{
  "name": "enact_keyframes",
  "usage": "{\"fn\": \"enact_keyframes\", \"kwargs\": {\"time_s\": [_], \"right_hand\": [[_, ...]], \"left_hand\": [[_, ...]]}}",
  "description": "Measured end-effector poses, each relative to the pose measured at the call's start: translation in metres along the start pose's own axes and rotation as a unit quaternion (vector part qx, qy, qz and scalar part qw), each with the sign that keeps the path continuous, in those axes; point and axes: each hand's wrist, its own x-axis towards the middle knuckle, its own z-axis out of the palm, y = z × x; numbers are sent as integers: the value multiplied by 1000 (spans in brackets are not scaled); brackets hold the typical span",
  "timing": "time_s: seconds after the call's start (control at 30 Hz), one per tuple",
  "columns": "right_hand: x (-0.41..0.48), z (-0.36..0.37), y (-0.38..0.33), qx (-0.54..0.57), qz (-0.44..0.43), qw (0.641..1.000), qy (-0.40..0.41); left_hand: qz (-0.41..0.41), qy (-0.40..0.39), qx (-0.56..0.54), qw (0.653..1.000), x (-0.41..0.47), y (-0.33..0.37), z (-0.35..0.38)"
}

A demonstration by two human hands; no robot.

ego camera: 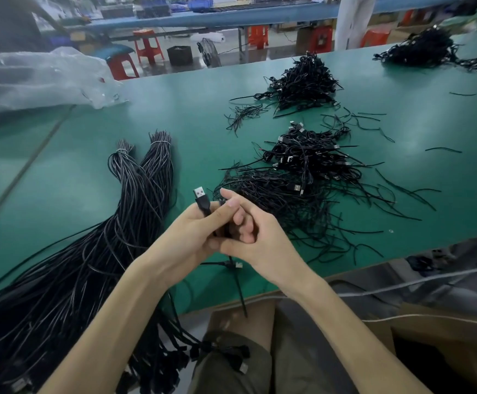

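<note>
Spanning the frame, the green counter (pixel 89 172) carries a long cable bundle (pixel 135 200) at lower left. At lower centre the left hand (pixel 194 237) and right hand (pixel 263 243) meet, the fingers of both curled and clamped on one black USB cable (pixel 238 288). Its plug (pixel 200 194) projects above the left fingers, its long axis pointing toward the top of the frame. The left hand is nearer to it.

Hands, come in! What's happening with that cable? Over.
Left hand and right hand both grip cable. Plug sticks up past left hand. Loose pile just behind, not in the way.
</note>
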Motion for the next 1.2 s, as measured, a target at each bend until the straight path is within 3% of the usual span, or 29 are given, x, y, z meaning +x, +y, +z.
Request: {"fn": "enact_keyframes", "kwargs": {"time_s": [0.3,0.53,0.73,1.07,1.2], "right_hand": [[-1,15,11,104,-17,990,91],[-6,20,3,70,-88,986,124],[-11,26,6,19,-110,986,127],[-15,35,-1,-19,-174,963,206],[-15,27,-4,-29,-176,954,240]], "left_hand": [[4,-19,53,998,-3,4,-1],[42,-18,50,998,-14,4,-3],[21,-85,45,995,-22,14,-9],[102,-14,21,994,-23,5,8],[126,94,45,987,-20,-5,6]]}}
